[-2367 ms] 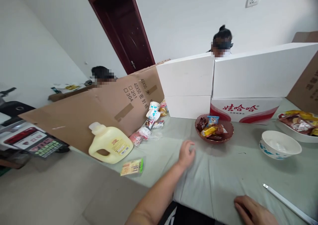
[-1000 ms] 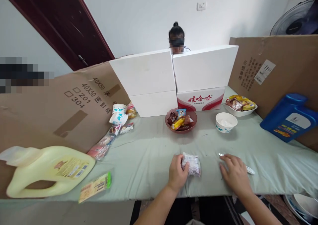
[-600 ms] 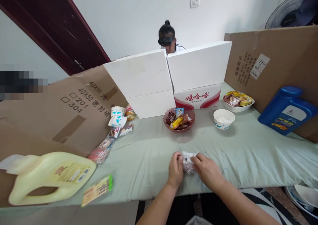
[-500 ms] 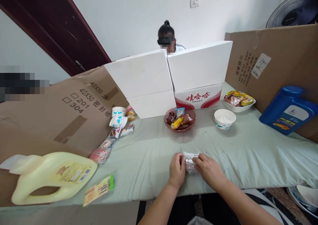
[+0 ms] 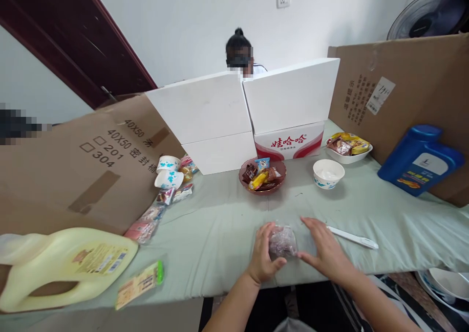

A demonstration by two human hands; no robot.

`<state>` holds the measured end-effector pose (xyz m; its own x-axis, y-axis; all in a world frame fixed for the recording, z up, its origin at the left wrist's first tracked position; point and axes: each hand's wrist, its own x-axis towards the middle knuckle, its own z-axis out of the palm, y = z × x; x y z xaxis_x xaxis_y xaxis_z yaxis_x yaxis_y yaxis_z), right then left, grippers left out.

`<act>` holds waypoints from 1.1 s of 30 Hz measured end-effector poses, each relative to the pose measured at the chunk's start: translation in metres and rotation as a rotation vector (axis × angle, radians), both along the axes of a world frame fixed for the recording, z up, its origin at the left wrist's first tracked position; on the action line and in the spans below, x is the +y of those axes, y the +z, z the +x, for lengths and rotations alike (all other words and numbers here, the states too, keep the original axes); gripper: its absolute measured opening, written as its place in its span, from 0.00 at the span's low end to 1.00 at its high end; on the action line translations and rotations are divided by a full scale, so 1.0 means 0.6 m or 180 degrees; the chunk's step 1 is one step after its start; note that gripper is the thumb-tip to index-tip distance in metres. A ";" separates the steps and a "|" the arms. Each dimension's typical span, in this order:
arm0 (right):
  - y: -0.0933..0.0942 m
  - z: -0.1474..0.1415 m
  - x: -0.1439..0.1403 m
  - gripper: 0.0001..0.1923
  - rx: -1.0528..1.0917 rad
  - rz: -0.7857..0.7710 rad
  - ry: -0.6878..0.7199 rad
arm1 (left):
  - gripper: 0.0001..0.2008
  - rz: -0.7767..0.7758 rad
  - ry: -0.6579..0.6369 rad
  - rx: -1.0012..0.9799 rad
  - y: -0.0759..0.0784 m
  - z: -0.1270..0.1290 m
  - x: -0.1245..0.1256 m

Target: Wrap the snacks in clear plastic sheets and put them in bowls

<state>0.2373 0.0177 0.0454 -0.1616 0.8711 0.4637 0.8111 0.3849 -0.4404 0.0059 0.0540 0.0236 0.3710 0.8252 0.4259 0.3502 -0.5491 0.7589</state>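
Observation:
A small clear snack packet [image 5: 282, 241] with dark contents lies on the pale green tablecloth [image 5: 220, 214] near the front edge. My left hand [image 5: 262, 254] grips its left side with thumb and fingers curled around it. My right hand [image 5: 325, 250] cups its right side, with the thumb against the packet and the fingers stretched over the cloth. A white plastic utensil [image 5: 352, 237] lies just right of my right hand.
Behind the hands stand a brown bowl [image 5: 277, 180] of wrapped snacks, a white bowl [image 5: 329, 173] and a white dish [image 5: 347, 156] of snacks. A blue jug [image 5: 420, 159] is right, a yellow jug [image 5: 69, 264] and a green packet [image 5: 139, 284] left. Cardboard sheets [image 5: 73, 170] and white boxes [image 5: 289, 95] wall the table; a person sits behind the boxes.
My right hand left the white utensil and came over to the packet, joining my left hand. The packet has been turned and drawn slightly toward me.

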 end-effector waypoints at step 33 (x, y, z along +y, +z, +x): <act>-0.008 0.038 0.005 0.11 0.0317 0.0171 -0.0663 | 0.12 -0.0644 0.2132 -0.1359 -0.014 -0.112 -0.037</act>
